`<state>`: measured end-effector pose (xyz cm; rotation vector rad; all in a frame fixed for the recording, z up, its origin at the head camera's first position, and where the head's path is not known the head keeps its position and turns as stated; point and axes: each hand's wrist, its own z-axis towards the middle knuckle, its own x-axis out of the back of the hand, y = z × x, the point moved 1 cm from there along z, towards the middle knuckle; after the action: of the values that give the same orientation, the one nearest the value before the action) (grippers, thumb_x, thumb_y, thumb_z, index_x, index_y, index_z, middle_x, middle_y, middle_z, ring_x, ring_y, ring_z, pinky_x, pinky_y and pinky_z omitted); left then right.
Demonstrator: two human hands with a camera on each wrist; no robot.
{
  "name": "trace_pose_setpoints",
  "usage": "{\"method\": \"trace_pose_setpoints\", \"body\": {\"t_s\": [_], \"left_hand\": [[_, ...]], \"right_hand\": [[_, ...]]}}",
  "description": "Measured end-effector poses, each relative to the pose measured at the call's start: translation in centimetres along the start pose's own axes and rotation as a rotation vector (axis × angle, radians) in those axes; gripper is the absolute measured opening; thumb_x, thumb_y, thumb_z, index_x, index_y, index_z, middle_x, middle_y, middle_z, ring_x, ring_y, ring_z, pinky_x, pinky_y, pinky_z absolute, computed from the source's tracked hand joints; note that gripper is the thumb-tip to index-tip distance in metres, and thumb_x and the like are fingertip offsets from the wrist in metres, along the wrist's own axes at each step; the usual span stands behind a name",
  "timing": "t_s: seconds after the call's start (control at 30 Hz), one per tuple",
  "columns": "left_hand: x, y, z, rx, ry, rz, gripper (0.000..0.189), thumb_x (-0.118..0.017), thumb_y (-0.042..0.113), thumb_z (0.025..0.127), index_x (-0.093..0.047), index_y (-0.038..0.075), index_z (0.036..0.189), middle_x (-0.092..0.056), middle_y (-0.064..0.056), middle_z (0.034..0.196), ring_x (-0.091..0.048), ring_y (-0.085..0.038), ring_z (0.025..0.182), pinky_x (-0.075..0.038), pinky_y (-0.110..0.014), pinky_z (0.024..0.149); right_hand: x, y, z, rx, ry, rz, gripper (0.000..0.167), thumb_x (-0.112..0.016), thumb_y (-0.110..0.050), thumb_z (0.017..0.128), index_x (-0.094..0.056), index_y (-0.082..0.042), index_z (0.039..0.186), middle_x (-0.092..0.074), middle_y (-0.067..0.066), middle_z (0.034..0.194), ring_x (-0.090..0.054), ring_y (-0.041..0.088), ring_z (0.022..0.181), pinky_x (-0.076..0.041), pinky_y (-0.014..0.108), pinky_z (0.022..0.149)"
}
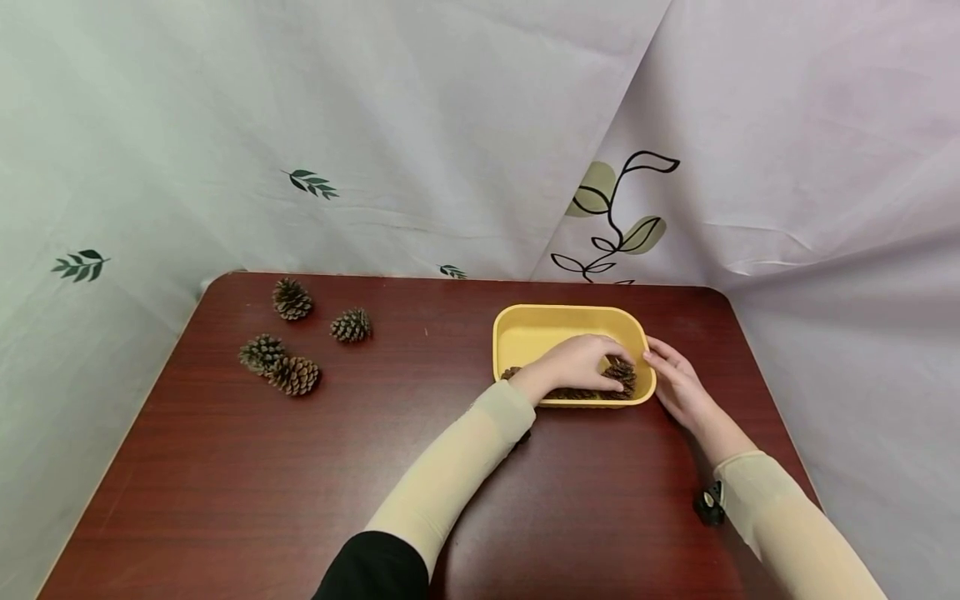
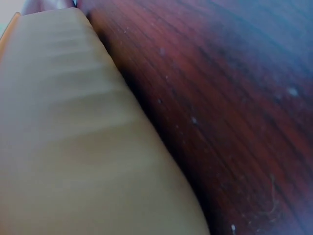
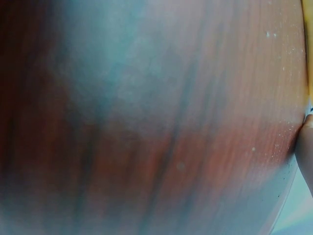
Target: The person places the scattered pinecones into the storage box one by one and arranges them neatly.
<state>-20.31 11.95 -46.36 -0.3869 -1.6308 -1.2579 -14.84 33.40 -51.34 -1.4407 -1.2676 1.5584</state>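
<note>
A yellow plastic tub (image 1: 570, 310) stands on the table toward the right, with several pine cones along its near side. My left hand (image 1: 576, 364) reaches into it, thumb and fingers curved round a pine cone (image 1: 622, 375) at the right end. The hand partly covers the other cones there. At the tub's right end, my right hand (image 1: 681, 387) holds the rim, thumb by the edge and fingers along the outside. In the left wrist view the tub's outer wall (image 2: 93, 137) fills the left side; the right wrist view catches only a yellow strip of the tub (image 3: 309, 44).
On the left of the dark red wooden table (image 1: 300, 467) lie a pine cone at the back (image 1: 292, 299), another pine cone (image 1: 351, 326) to its right, and two touching pine cones (image 1: 294, 376) nearer. Behind the table hangs a pale curtain (image 1: 420, 125) with leaf prints.
</note>
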Motion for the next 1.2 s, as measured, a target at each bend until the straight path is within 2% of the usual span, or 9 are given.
{"method": "trace_pose_setpoints", "body": {"t_s": [0.37,0.6,0.87,1.0,1.2], "left_hand": [[0.5,-0.2,-0.2,0.018,-0.007,0.018,0.041,-0.078,0.031,0.098,-0.071,0.016,0.136,-0.07,0.001,0.141,-0.062,-0.012,0.135,-0.045,-0.019,0.118],[1.7,-0.7,-1.1,0.035,0.037,-0.001,0.044,-0.078,0.032,0.098,-0.069,0.018,0.139,-0.07,0.002,0.141,-0.064,-0.013,0.133,-0.046,-0.022,0.117],[4.5,-1.2,-3.4,0.031,0.11,-0.083,0.041,-0.078,0.023,0.098,-0.071,0.012,0.137,-0.072,-0.003,0.137,-0.064,-0.018,0.134,-0.048,-0.027,0.118],[6.0,-1.7,-4.8,0.038,0.144,-0.075,0.04,-0.077,0.023,0.099,-0.071,0.011,0.136,-0.072,-0.005,0.138,-0.063,-0.02,0.135,-0.048,-0.03,0.12],[7.8,-3.0,-7.2,0.086,0.219,-0.026,0.037,-0.076,0.025,0.099,-0.072,0.016,0.135,-0.072,-0.001,0.138,-0.065,-0.019,0.131,-0.05,-0.033,0.117]], "right_hand": [[-0.2,0.1,0.0,-0.011,0.006,-0.009,0.035,-0.039,-0.004,0.113,-0.065,-0.023,0.127,-0.073,-0.012,0.12,-0.068,0.0,0.111,-0.058,0.017,0.094],[-0.2,0.1,0.0,-0.016,0.018,-0.012,0.034,-0.04,-0.005,0.113,-0.065,-0.023,0.126,-0.073,-0.013,0.121,-0.068,-0.001,0.111,-0.057,0.016,0.094],[-0.2,0.0,-0.1,-0.007,0.028,0.0,0.034,-0.041,-0.003,0.113,-0.066,-0.021,0.127,-0.074,-0.011,0.121,-0.068,0.0,0.111,-0.057,0.016,0.094],[-0.1,-0.1,-0.2,-0.012,0.036,-0.006,0.033,-0.041,-0.004,0.113,-0.065,-0.021,0.128,-0.073,-0.011,0.122,-0.068,0.0,0.111,-0.057,0.016,0.094],[-0.1,-0.1,-0.2,-0.014,0.037,-0.004,0.031,-0.042,-0.004,0.113,-0.064,-0.02,0.129,-0.073,-0.01,0.123,-0.068,0.001,0.113,-0.057,0.016,0.094]]}}
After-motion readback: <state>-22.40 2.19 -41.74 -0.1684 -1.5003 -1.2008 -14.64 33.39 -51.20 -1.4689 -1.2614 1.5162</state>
